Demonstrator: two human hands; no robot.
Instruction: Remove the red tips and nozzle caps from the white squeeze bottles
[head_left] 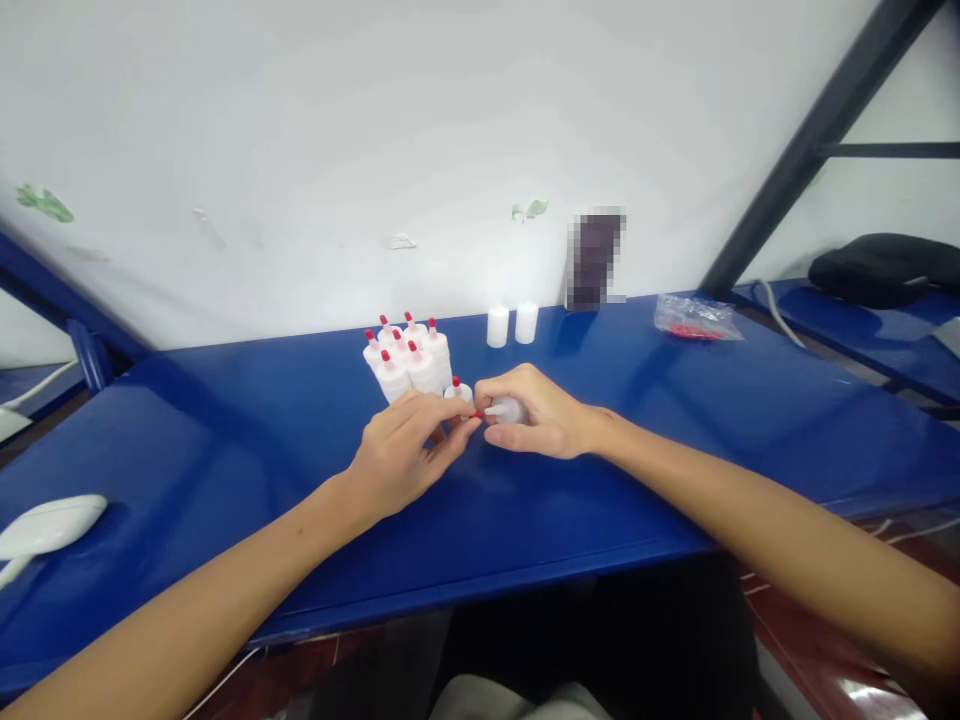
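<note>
My right hand (536,412) is wrapped round a white bottle (510,409), tilted so its nozzle points left. Between the thumb and forefinger of my left hand (409,445) is a small red cap (477,415), at the tip of that nozzle. Whether cap and nozzle touch is too small to tell. Just behind my left fingers stands one white bottle with a red tip (457,390). Several white bottles with red tips (424,368) stand upright in a close group behind and left of my hands.
Two plain white bottles (498,327) stand near the wall on the blue table (300,560). A clear bag of red caps (694,322) lies at the back right. A phone-like object (595,260) leans on the wall. At the left edge is a white lamp-like object (52,525).
</note>
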